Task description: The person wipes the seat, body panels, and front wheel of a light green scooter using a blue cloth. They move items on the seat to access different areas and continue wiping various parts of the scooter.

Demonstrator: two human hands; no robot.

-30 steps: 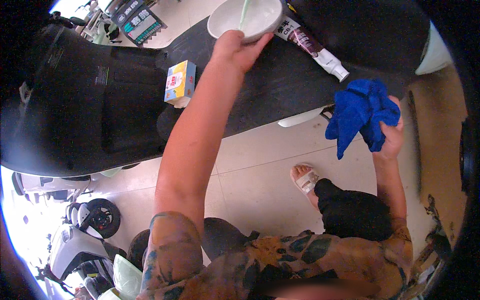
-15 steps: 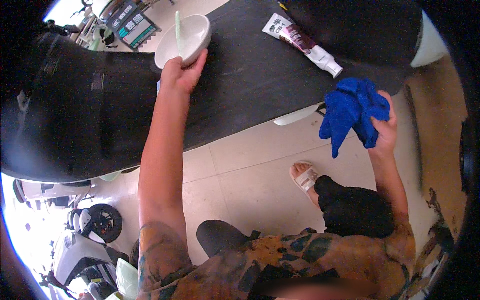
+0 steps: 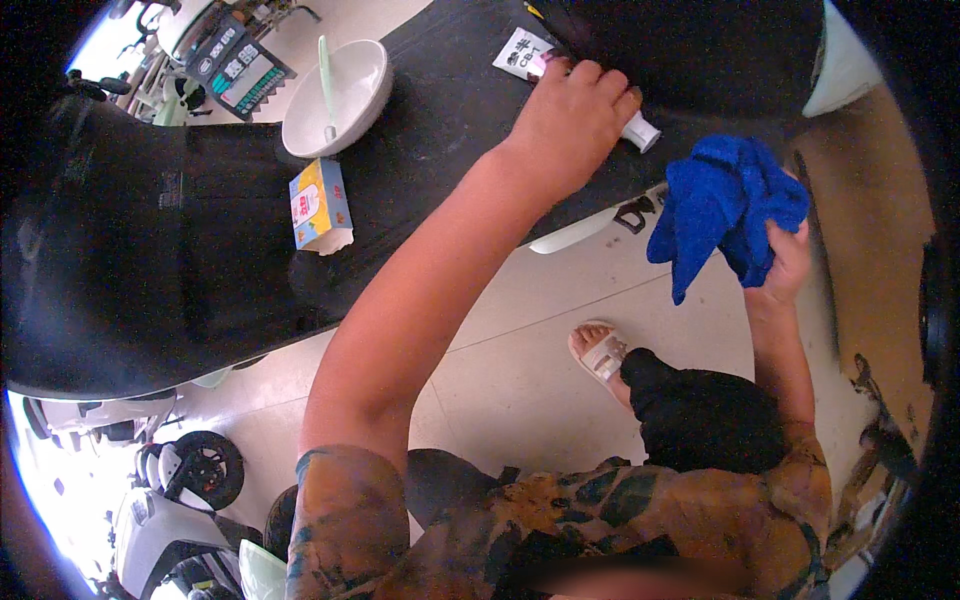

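Note:
My left hand (image 3: 577, 122) reaches across and has its fingers curled over a white and maroon squeeze tube (image 3: 521, 53). The tube lies on a long black surface (image 3: 430, 170), its white cap showing past my fingers. A crumpled blue cloth (image 3: 715, 205) hangs from my right hand (image 3: 788, 262), which is closed on it in front of the black surface's right part. Farther left sits a white bowl (image 3: 362, 92), tilted, with a slim pale green stick (image 3: 326, 80) leaning inside. Nearest to me beside the bowl is a small blue and yellow box (image 3: 322, 208).
The black surface rises at its left side (image 3: 100, 240) and far right. Tiled floor (image 3: 500, 370) and my sandalled foot (image 3: 603, 352) show below. A grey scooter (image 3: 160, 535) stands at lower left, and a dark box with print (image 3: 238, 70) is at far left. A brown panel (image 3: 880, 270) borders the right.
My left hand has let go of the bowl, which now rests on the black surface, and moved right onto the tube. The small box has come into sight. My right hand still holds the cloth.

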